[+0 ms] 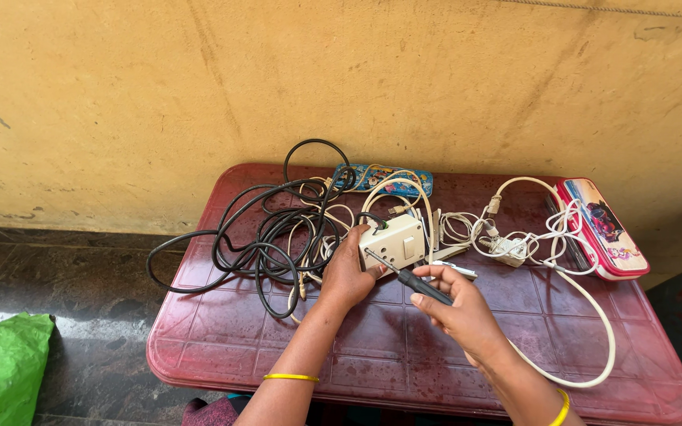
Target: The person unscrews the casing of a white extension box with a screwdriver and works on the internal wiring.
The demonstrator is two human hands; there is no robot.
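A dark red plastic counter (404, 355) stands against a yellow plastered wall (199, 87). Near its centre, among tangled cables, lies a white switch box (395, 241). The left hand (346, 276) steadies the box, its fingers curled against the near side. The right hand (458, 312) has its fingers closed on the black handle of a screwdriver (412, 282), whose tip meets the box face. A black cable coil (270, 237) lies left of the box; white cords (515, 244) and a red pencil case (603, 227) lie right.
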